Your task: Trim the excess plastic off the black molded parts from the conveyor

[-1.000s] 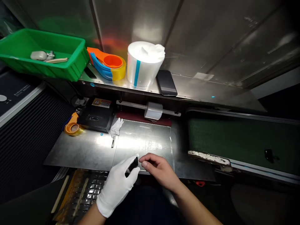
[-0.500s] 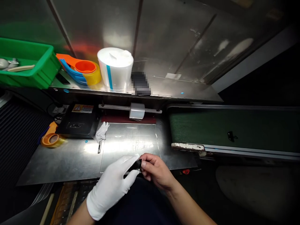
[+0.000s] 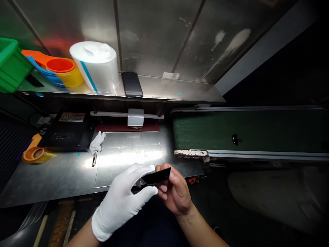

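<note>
A flat, glossy black piece [image 3: 157, 176] is held in front of my body, above the bench's near edge. My left hand [image 3: 125, 193], in a white glove, curls round its left end, fingers above and thumb below. At the right end my bare right hand [image 3: 176, 190] pinches the piece between thumb and fingers. A small clear or greyish bit shows at the piece's left end, too unclear to name. Beneath and beyond the hands lies a clear sheet [image 3: 128, 151] on the metal bench [image 3: 64, 175].
A green conveyor belt [image 3: 269, 130] on the right carries a small black part [image 3: 235, 139]. Behind the bench are a film roll [image 3: 135, 117] on a bar, a crumpled white glove [image 3: 97, 142] and a black box [image 3: 65, 132]. The shelf above holds a large roll [image 3: 96, 68] and a phone [image 3: 132, 84].
The black piece has turned and shows more of its broad face, reaching further right between the hands. The right hand has opened out slightly beneath it. The whole view has shifted to the right.
</note>
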Available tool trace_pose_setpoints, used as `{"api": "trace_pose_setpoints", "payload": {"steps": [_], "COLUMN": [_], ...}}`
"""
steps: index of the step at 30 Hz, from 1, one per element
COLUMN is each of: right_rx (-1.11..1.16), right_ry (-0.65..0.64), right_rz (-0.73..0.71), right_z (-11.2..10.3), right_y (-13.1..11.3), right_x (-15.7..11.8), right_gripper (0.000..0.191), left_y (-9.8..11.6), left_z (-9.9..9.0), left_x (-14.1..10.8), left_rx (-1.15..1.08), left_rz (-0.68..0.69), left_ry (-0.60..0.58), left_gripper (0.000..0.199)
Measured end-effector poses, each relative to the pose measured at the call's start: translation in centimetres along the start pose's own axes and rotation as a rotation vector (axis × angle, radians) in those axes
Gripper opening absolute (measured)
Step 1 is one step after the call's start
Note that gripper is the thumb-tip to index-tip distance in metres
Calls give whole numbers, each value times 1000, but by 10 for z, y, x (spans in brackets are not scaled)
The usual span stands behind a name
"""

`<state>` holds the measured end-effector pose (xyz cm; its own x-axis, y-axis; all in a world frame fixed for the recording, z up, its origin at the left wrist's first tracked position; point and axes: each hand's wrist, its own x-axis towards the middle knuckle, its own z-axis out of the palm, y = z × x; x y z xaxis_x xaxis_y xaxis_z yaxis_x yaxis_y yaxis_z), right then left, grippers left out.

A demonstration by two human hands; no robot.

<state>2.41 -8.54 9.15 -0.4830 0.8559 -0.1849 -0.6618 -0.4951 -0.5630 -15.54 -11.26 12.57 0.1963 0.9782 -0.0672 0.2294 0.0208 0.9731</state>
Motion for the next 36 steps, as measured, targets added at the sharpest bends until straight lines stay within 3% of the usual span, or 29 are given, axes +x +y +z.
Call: {"api": "trace_pose_setpoints", "payload": {"steps": [3, 8, 17, 19, 21, 23, 25, 28, 33, 36], "right_rx": [53, 89, -30, -236, -638, -1074, -1356, -1543, -1692, -1739], "right_ry": [-66, -130, -102, -74, -78, -162, -309, -509, -726, -809], "right_rz": [-29, -50, -78, -139, -283, -487, -652, -717, -703, -585], "right_z": [3, 4, -7, -13, -19, -25, -28, -30, -30, -29], "right_y": [-10, -21, -17, -15, -15, -16, -16, -14, -11, -7], "right_x": [-5, -10, -1, 2, 6, 10, 16, 26, 38, 41], "right_gripper": [20, 19, 20, 17, 11, 3, 9, 10, 6, 3], "left_y": [3, 9, 1, -5, -11, -17, -24, -34, -50, -66], "left_z": [12, 24, 26, 27, 29, 30, 31, 30, 29, 28], "left_x": [1, 1, 3, 3, 3, 3, 4, 6, 6, -1], "left_rx": [-105, -205, -126, -184, -419, -751, -976, -1073, -989, -996], "left_rz": [50, 151, 5, -116, -232, -321, -421, -531, -442, -430], "left_ry": [39, 74, 116, 147, 125, 92, 105, 122, 70, 110], "left_gripper": [26, 23, 34, 50, 69, 67, 57, 49, 21, 17]}}
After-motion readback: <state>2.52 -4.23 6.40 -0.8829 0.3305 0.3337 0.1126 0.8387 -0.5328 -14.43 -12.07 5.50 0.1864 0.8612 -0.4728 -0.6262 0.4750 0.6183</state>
